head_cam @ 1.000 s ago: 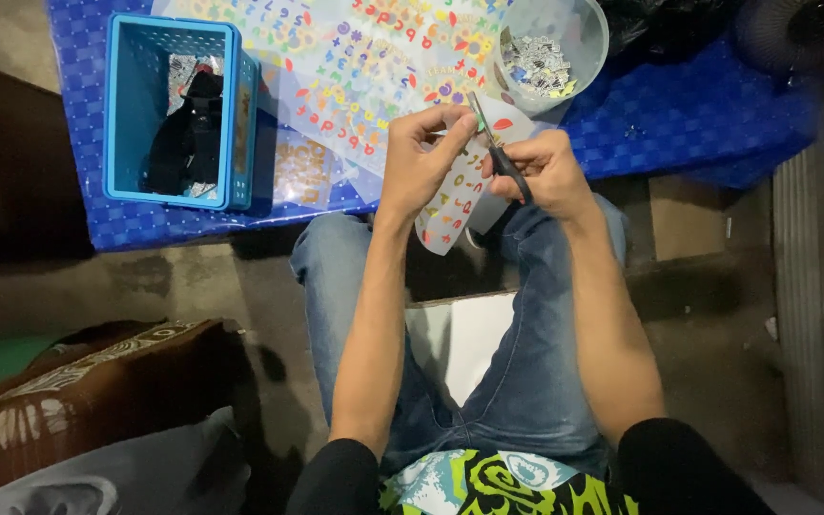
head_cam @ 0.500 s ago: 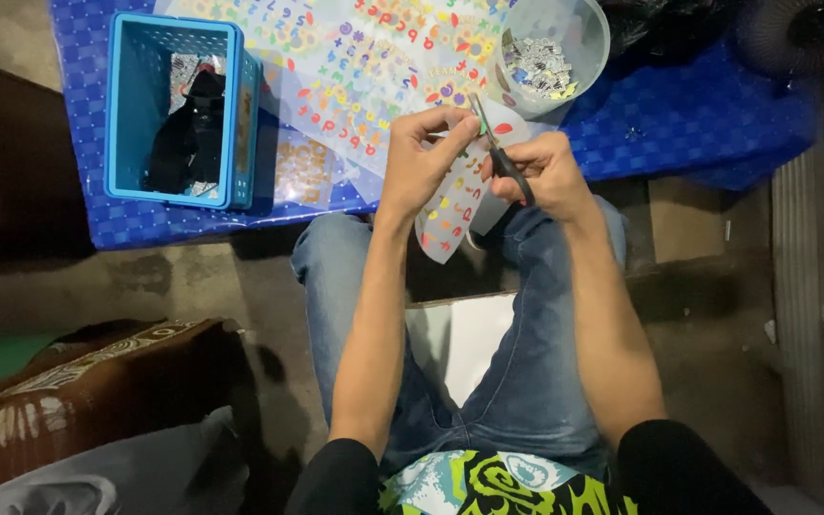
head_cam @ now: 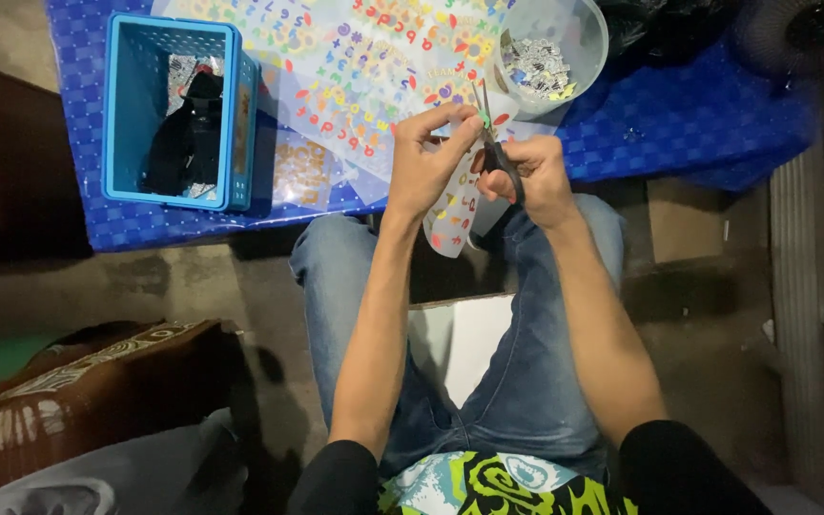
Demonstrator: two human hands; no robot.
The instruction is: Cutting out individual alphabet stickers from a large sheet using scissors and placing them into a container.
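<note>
Your left hand point(head_cam: 426, 157) pinches the sticker strip point(head_cam: 452, 205), whose long axis hangs toward your lap. Your right hand point(head_cam: 531, 176) grips the scissors point(head_cam: 493, 143), blades pointing toward the tabletop's point(head_cam: 698, 114) near edge, just right of the strip.

Scissors point(head_cam: 496, 143) and sticker sheet point(head_cam: 452, 208) in hands

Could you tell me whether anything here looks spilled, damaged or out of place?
Nothing stands out. The sticker sheets lie flat on the blue table, the clear tub of scraps and the blue basket stand upright, and nothing has spilled.
</note>
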